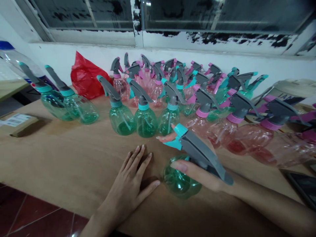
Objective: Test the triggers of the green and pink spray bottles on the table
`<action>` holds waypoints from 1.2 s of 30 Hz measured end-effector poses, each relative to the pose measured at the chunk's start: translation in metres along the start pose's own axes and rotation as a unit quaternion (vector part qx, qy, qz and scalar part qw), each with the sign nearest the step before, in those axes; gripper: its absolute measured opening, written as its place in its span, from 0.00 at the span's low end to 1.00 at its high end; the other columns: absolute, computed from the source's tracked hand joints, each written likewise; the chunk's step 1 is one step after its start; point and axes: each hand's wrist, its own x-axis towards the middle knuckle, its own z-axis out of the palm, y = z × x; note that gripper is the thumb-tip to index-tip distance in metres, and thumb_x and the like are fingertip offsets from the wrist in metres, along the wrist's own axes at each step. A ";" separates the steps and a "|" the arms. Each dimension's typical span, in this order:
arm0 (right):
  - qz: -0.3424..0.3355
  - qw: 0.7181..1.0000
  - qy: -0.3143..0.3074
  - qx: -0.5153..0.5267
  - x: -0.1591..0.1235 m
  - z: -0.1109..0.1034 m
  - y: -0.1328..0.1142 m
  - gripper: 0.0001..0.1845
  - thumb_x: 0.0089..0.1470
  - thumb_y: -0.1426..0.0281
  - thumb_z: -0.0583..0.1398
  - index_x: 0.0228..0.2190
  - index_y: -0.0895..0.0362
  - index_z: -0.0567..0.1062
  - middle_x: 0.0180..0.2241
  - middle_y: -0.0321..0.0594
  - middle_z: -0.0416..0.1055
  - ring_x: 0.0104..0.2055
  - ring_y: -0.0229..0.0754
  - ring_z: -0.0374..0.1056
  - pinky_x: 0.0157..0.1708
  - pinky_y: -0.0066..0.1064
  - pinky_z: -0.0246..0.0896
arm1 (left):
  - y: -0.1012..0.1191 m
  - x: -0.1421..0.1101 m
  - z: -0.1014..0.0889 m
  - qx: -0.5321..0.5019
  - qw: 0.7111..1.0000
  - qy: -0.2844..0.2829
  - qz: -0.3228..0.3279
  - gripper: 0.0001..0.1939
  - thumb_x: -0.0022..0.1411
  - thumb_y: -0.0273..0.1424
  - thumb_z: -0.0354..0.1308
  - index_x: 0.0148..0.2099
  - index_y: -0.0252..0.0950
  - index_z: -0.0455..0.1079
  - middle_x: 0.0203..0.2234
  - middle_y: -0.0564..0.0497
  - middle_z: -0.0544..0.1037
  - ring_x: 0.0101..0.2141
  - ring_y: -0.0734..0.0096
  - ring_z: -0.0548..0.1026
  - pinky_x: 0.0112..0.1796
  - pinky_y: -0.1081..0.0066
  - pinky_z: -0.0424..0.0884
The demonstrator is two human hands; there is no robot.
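Note:
My right hand (204, 176) grips a green see-through spray bottle (179, 179) by the neck, thumb on the near side and a finger by its turquoise trigger. The bottle's grey spray head slants down to the right. Flat on the wooden table lies my left hand (132, 179), fingers spread, holding nothing, its thumb near the held bottle. Beyond the hands stand three green spray bottles (145, 121) in a row. Pink spray bottles (237, 131) continue that row to the right. Whether the held bottle touches the table I cannot tell.
Many more pink and green bottles crowd by the wall. Two green spray bottles (81, 107) lean at the left, near a red plastic bag (89, 77) and a brown package (18, 123). A large clear bottle (22, 62) is far left. A dark flat device (302, 186) lies at right.

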 end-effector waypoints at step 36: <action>0.010 0.999 0.008 0.046 0.000 0.000 0.000 0.07 0.53 0.68 0.61 0.36 0.51 0.72 0.35 0.34 0.75 0.39 0.40 0.73 0.41 0.33 0.67 | -0.002 -0.002 0.002 -0.020 1.000 0.014 0.004 0.34 0.65 0.43 0.53 0.66 0.36 0.47 0.64 0.37 0.52 0.62 0.48 0.52 0.57 0.47 0.56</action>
